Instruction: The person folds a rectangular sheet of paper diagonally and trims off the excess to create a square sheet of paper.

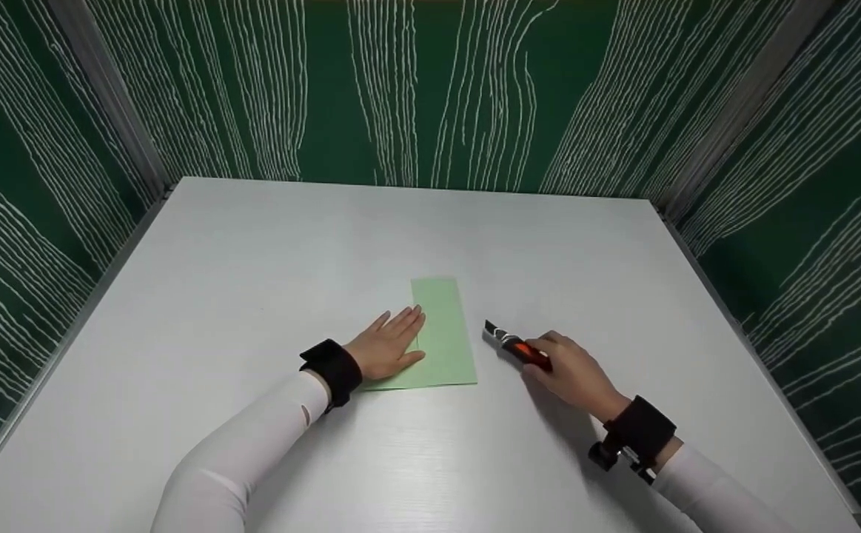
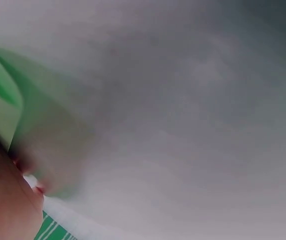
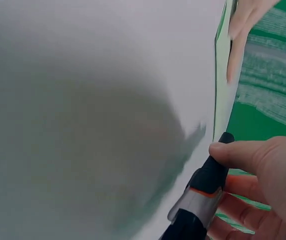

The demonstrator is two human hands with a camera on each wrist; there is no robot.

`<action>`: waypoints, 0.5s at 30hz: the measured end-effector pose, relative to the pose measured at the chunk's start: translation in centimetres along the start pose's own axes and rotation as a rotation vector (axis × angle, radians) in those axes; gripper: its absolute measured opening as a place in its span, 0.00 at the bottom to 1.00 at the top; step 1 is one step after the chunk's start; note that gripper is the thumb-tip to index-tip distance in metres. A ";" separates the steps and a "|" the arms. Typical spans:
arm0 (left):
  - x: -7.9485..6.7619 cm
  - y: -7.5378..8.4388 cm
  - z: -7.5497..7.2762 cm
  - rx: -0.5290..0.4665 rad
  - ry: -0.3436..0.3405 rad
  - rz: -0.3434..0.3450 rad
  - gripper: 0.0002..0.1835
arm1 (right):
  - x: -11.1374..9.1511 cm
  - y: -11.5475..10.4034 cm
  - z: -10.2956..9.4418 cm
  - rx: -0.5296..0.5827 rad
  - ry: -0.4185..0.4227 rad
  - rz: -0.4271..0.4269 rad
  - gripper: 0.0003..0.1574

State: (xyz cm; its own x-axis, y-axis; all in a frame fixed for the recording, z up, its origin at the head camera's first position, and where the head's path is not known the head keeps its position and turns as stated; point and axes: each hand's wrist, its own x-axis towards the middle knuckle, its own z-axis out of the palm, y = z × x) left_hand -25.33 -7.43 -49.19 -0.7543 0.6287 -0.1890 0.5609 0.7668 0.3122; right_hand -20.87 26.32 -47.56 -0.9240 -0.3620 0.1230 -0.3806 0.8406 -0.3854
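Note:
A light green sheet of paper [image 1: 445, 337] lies on the white table in front of the person. My left hand [image 1: 388, 346] rests flat on its left part, fingers straight and pointing up and to the right, covering some of the sheet. In the left wrist view, the paper [image 2: 38, 100] shows a raised, curved fold beside the hand [image 2: 5, 200]. To the right of the sheet, my right hand [image 1: 574, 376] grips a black and orange utility knife [image 1: 517, 346]. Its metal front end points up and left, apart from the paper. Thumb and fingers hold the handle [image 3: 205, 192] in the right wrist view.
The white table [image 1: 252, 244] extends on all sides of the paper. Green panels with white wavy lines [image 1: 393, 96] stand behind it and along both sides. Grey posts [image 1: 115, 96] rise at the back corners. Black straps [image 1: 334, 370] circle both wrists.

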 end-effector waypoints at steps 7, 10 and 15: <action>0.0 -0.1 0.1 0.002 0.011 0.000 0.38 | -0.8 -3.1 0.9 -0.006 -0.051 -0.138 0.22; 0.0 0.0 0.1 0.004 0.020 0.005 0.38 | -1.2 -4.1 1.2 -0.009 -0.070 -0.188 0.22; -0.1 0.2 0.0 0.011 0.014 0.004 0.38 | -1.9 -5.6 1.9 -0.008 -0.114 -0.242 0.22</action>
State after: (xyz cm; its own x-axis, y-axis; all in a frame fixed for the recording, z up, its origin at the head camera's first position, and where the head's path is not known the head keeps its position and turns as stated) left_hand -25.16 -7.38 -49.07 -0.7564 0.6303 -0.1749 0.5679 0.7655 0.3025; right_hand -16.89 21.53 -47.37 -0.7959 -0.5958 0.1070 -0.5910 0.7266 -0.3504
